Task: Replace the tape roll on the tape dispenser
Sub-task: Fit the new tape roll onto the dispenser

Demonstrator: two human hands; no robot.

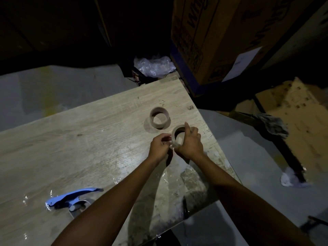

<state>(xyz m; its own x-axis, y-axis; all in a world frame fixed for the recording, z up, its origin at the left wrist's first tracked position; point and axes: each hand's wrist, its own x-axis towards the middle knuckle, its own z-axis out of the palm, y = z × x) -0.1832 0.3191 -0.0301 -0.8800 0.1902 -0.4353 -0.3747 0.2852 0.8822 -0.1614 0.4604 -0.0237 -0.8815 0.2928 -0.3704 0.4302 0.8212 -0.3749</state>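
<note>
Tape dispenser point(71, 199) lies nearby; both hands (left point(158, 145), right point(190, 142)) pinch the tape roll point(177, 135).

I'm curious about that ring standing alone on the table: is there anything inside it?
Nothing shows inside the empty core: through its hole only bare table is seen. Its near wall hides a little of the tabletop inside. Both hands are on the other roll.

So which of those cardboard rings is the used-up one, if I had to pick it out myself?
Start at the wooden table and go toward its far right corner. Two rings sit there: the tape roll gripped by the right hand while the left hand picks at its edge, and just beyond it the bare ring. That one lies alone, untouched.
</note>
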